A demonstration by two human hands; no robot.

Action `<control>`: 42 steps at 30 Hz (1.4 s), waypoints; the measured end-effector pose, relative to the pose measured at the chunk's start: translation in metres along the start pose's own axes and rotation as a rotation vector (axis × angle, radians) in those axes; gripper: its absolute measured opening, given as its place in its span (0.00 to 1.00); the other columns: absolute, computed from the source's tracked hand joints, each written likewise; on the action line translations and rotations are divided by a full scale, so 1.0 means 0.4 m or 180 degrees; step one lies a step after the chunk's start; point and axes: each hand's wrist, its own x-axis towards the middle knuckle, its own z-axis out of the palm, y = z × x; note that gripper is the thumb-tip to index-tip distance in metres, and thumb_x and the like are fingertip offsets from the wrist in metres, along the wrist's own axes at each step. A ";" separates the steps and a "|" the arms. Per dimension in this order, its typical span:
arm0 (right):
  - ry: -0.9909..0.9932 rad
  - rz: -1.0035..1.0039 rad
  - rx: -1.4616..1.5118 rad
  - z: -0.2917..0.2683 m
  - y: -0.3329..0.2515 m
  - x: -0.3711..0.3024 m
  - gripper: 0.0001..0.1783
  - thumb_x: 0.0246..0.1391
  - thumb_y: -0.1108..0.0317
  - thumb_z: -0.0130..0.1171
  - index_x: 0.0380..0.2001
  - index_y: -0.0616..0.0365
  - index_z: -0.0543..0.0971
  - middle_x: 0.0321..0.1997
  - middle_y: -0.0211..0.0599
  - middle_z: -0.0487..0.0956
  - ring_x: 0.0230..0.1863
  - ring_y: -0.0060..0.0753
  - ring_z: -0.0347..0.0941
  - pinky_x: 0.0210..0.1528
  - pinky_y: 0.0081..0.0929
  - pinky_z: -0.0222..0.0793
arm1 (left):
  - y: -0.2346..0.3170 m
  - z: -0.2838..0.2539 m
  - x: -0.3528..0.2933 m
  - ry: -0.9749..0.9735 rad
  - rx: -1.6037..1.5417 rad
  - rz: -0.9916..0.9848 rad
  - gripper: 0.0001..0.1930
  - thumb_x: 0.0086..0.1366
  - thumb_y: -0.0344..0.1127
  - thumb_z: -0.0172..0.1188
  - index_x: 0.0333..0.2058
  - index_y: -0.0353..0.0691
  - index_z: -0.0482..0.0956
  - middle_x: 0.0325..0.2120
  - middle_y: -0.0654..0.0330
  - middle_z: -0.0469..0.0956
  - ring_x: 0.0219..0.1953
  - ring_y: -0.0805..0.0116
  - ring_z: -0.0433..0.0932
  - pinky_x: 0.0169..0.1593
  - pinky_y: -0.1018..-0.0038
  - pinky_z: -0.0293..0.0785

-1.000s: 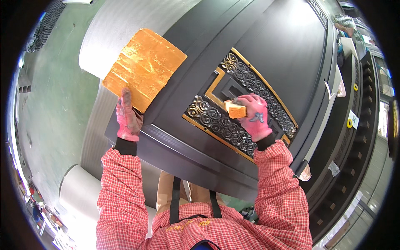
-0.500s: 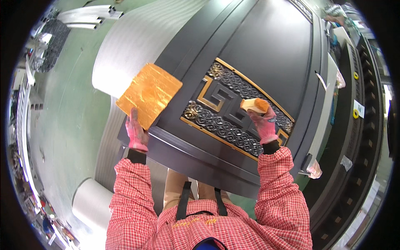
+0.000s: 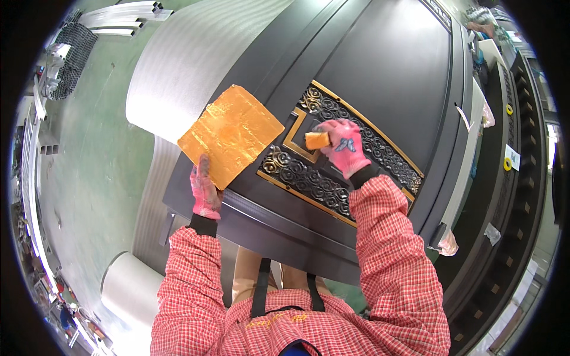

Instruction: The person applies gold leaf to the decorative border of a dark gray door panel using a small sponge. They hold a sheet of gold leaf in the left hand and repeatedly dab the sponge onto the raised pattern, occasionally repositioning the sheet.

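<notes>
A dark grey door panel (image 3: 380,65) lies in front of me, with a carved ornamental inset (image 3: 297,172) of black scrolls, a square key pattern and gold edging. My left hand (image 3: 206,193), in a pink glove, holds a square board covered in gold paint or foil (image 3: 231,136) by its lower edge, over the panel's left side. In my pink-gloved right hand (image 3: 345,148) is a small sponge block (image 3: 317,140) with an orange-gold face. It is held over the key pattern, near its gold left part; whether it touches cannot be told.
White foam sheeting (image 3: 172,83) stretches beyond the panel's left side, and a roll of it (image 3: 127,288) lies at lower left. Metal profiles (image 3: 122,18) rest on the green floor (image 3: 95,178). A long dark frame (image 3: 499,196) with yellow tape rolls (image 3: 508,164) stands on the right.
My right hand has moved left and slightly up with the sponge block, from the inset's right part to the key pattern. The gold board has shifted right with my left hand.
</notes>
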 end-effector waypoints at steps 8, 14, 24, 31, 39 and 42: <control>-0.0020 0.0229 -0.0238 0.004 0.010 0.044 0.17 0.33 0.66 0.67 0.33 0.47 0.79 0.36 0.28 0.79 0.42 0.38 0.73 0.51 0.35 0.63 | -0.011 -0.022 0.009 0.0047 -0.0198 -0.0062 0.25 0.61 0.47 0.60 0.52 0.40 0.66 0.45 0.62 0.73 0.45 0.67 0.77 0.44 0.70 0.78; -0.0070 0.0337 -0.0315 -0.007 0.022 0.064 0.18 0.34 0.63 0.67 0.34 0.49 0.79 0.36 0.29 0.79 0.43 0.38 0.74 0.49 0.35 0.65 | -0.033 -0.053 0.043 0.0429 0.0118 -0.0043 0.26 0.60 0.50 0.61 0.52 0.43 0.67 0.44 0.63 0.73 0.45 0.69 0.75 0.39 0.68 0.76; 0.1971 0.1539 0.2348 -0.135 -0.135 -0.205 0.18 0.43 0.64 0.65 0.38 0.57 0.75 0.36 0.44 0.76 0.40 0.45 0.75 0.43 0.32 0.70 | -0.049 -0.158 0.131 -0.0236 0.1174 0.0462 0.29 0.64 0.52 0.51 0.58 0.40 0.64 0.52 0.61 0.69 0.49 0.67 0.71 0.45 0.74 0.70; 0.2866 0.3157 0.5235 -0.169 -0.368 -0.766 0.27 0.46 0.74 0.66 0.50 0.59 0.68 0.40 0.29 0.75 0.33 0.14 0.70 0.29 0.11 0.67 | -0.002 -0.082 0.043 -0.0939 0.1210 -0.0110 0.29 0.63 0.54 0.54 0.56 0.41 0.65 0.48 0.64 0.71 0.44 0.70 0.73 0.42 0.76 0.71; 0.5466 0.3658 0.4859 -0.217 -0.512 -1.175 0.20 0.49 0.78 0.60 0.47 0.62 0.71 0.38 0.35 0.78 0.34 0.26 0.75 0.35 0.21 0.72 | -0.099 0.130 -0.293 -0.2561 0.1245 -0.1263 0.24 0.64 0.50 0.54 0.55 0.46 0.68 0.50 0.65 0.73 0.50 0.69 0.73 0.48 0.72 0.71; 0.6193 0.3564 0.4916 -0.254 -0.501 -1.304 0.19 0.50 0.80 0.57 0.47 0.63 0.71 0.38 0.36 0.78 0.33 0.25 0.74 0.32 0.21 0.70 | -0.217 0.233 -0.534 -0.3301 0.1146 -0.1724 0.22 0.66 0.46 0.52 0.54 0.42 0.68 0.51 0.61 0.72 0.52 0.65 0.72 0.55 0.67 0.67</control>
